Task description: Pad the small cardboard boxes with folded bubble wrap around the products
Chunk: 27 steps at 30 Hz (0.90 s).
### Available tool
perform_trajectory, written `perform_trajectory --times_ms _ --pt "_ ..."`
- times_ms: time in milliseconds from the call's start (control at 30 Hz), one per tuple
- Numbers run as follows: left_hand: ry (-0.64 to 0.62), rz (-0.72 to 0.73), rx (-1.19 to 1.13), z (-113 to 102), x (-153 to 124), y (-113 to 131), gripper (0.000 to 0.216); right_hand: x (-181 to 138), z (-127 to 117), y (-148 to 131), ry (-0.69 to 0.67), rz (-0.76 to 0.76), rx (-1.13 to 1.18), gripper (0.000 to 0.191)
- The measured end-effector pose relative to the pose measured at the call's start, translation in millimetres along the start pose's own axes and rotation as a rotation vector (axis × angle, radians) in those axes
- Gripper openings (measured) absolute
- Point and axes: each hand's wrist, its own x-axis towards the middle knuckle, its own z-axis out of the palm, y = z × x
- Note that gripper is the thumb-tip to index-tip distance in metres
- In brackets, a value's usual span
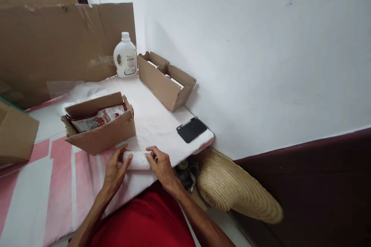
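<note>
white rolled bundle [137, 160] lies crosswise on the bench [162, 123] at my 6 o'clock, my left hand [115, 170] and right hand [161, 165] pinching each end so it stays rolled. open carton [101, 131] sits at 11 o'clock, phone [191, 129] at 1.

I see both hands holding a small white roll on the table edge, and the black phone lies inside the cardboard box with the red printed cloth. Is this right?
Not quite. In the head view, both the left hand and right hand do hold the white roll, but the black phone lies on the white cloth near the wall, outside the cardboard box.
</note>
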Motion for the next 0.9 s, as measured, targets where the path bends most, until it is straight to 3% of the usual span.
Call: perform_trajectory --times_ms 67,133,200,267,367,500,667,900 --pt "0.083 0.074 0.088 5 -1 -1 0.044 10 5 6 0.016 0.025 -0.058 0.017" --pt "0.106 0.270 0.236 7 -9 1 0.043 17 7 11 0.023 0.036 -0.096 0.018" --pt "0.048 0.480 0.382 10 -21 3 0.048 19 6 15 0.026 0.053 -0.114 0.020" --pt "-0.056 0.570 0.477 16 -33 3 0.055 17 4 14 0.056 0.056 -0.150 0.023" --pt "-0.168 0.559 0.565 27 -43 -1 0.065 10 0 8 0.113 -0.059 -0.272 0.036" --pt "-0.201 0.530 0.569 33 -45 -10 0.063 -5 -4 7 -0.101 -0.328 -0.323 0.046" --pt "-0.192 0.470 0.526 23 -40 -17 0.066 -17 -8 29 -0.237 -0.432 -0.360 0.052" --pt "-0.110 0.509 0.519 19 -18 -12 0.031 -5 -3 37 -0.125 -0.593 -0.429 0.027"
